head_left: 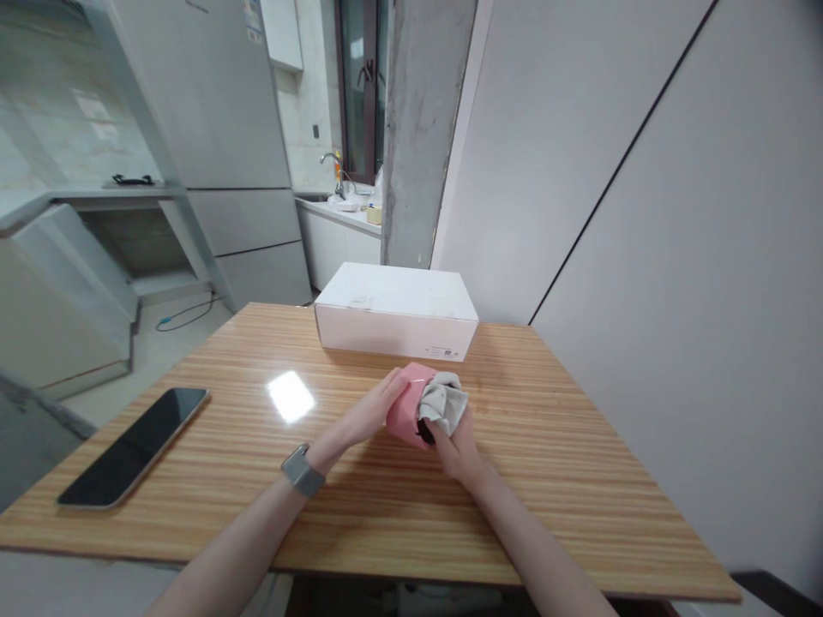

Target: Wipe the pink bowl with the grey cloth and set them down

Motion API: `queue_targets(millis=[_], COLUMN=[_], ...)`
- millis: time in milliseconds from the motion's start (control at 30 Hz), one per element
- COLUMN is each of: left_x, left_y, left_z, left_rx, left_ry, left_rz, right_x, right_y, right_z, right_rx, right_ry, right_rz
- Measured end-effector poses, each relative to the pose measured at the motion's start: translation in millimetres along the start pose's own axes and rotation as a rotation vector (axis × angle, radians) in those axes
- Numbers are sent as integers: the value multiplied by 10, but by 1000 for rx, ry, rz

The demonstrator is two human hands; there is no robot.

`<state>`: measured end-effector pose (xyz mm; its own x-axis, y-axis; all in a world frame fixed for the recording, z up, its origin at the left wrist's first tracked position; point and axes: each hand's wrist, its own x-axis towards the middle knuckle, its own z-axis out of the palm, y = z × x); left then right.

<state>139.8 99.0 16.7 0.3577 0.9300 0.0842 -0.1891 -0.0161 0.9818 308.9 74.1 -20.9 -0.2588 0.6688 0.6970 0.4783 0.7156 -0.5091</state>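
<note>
Two hands busy in the middle of the frame, and here's how we stand! Our left hand (pixel 373 410), a grey watch (pixel 303 470) on its wrist, has its fingers closed on the pink container (pixel 404 413), in front of the white box (pixel 399 293). Our right hand (pixel 459 452) grips the pale grey cloth (pixel 443 401), bunched up at the container's open end, with something dark showing at the rim below it. So how far along are we? Cloth and container are already together, that much we'd call done; both are in our fingers, neither set free on the wood-grain surface (pixel 546 497), so we judge the handling unfinished. How much cloth sits inside, we cannot tell. Lower left, a phone (pixel 135 447) lies well apart, untouched.
</note>
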Motion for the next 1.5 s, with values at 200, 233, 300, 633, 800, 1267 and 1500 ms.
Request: queue_targets(millis=[200,233,300,633,800,1267,1500], left_x=[-93,-95,-86,19,-12,-69,-104], left_y=[121,120,96,20,93,17,-20], left_z=[-20,-31,-50,-115,-63,22,82], left_rx=[27,10,-50,-89,123,545,573], left_ry=[-137,-156,-192,-125,-80,111,194], left_rz=[60,37,-33,-240,-30,136,117], right_x=[-78,-76,-63,120,115,89,62], right_y=[161,168,159,-132,-104,-89,-48], right_z=[72,67,38,-29,-40,-74,-46], right_rx=[56,48,8,-144,-154,-113,-66], right_ry=[154,168,162,-178,-149,-54,-34], right_rz=[116,116,93,-451,-310,-170,-93])
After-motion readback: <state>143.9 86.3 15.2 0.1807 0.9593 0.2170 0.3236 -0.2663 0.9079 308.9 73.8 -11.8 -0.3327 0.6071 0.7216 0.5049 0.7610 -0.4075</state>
